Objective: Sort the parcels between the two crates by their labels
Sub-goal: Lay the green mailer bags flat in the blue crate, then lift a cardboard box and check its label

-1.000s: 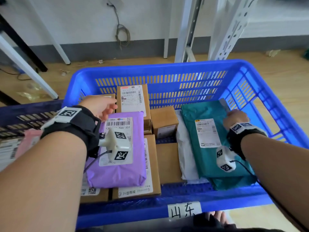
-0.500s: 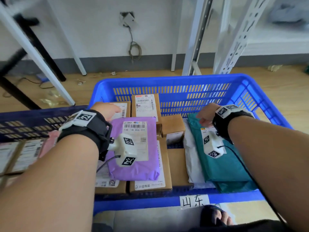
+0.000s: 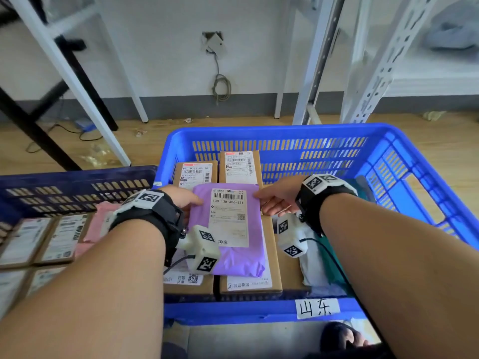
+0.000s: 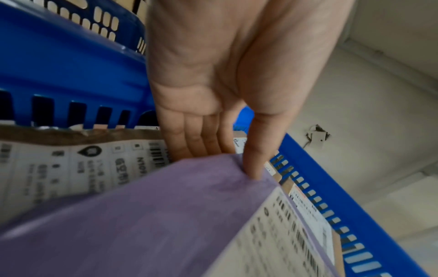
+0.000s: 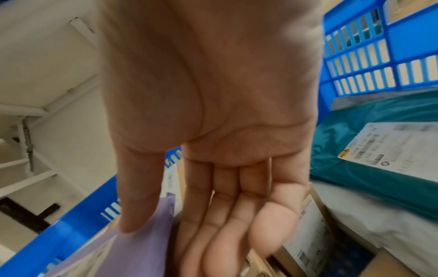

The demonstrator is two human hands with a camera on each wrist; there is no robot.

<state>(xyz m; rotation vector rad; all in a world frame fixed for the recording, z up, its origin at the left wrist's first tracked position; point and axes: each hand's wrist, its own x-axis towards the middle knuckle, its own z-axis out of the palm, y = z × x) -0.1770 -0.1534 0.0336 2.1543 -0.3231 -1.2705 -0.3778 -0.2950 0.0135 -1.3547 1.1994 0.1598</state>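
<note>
Pinching the purple mailer (image 3: 228, 229) at its far corners: left hand (image 3: 181, 200) and right hand (image 3: 278, 200), thumbs on top. Lying on cardboard boxes (image 3: 248, 283) inside bright blue crate (image 3: 285, 136); wooden floor (image 3: 145, 146), white shelving legs (image 3: 373, 73) behind.

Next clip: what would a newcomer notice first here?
The purple parcel, pinched at its far corners by the left hand and right hand, atop boxes in the bright blue crate. A darker crate with more parcels sits to the left.
</note>
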